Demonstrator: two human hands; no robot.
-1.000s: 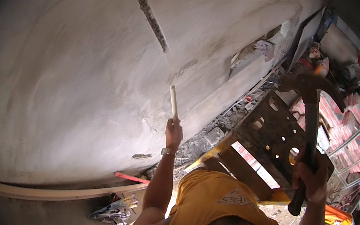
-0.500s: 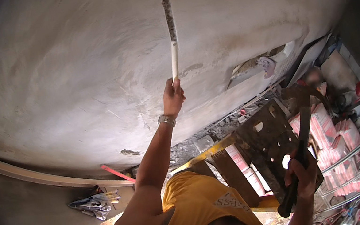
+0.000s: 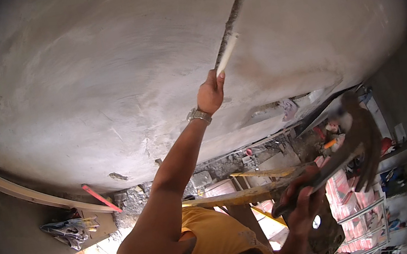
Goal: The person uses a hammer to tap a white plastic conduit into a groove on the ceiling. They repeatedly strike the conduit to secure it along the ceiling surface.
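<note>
My left hand (image 3: 210, 93), with a metal watch on its wrist, reaches up to the grey plastered wall (image 3: 98, 74). Its fingers are closed round the lower part of a short white plastic pipe (image 3: 228, 54). The pipe lies along a narrow rough groove (image 3: 243, 1) in the plaster, its upper end just right of the groove. Lower right, my right hand (image 3: 302, 202) grips the dark handle of a claw hammer (image 3: 339, 159). The hammer's head points to the right, blurred by motion, away from the wall groove and the pipe.
A yellow-edged platform (image 3: 242, 196) stands below me. Stacked pink-and-white sacks (image 3: 341, 193) are at the lower right beside metal rails. A hole (image 3: 265, 110) opens low in the wall. At left lie a red bar (image 3: 101, 198) and a crumpled cloth (image 3: 70, 230) on a ledge.
The view has shifted, and the groove now slants to the right. The pipe's upper end sits beside the groove instead of in line with it. My right hand and the hammer have swung, tilting the handle flatter.
</note>
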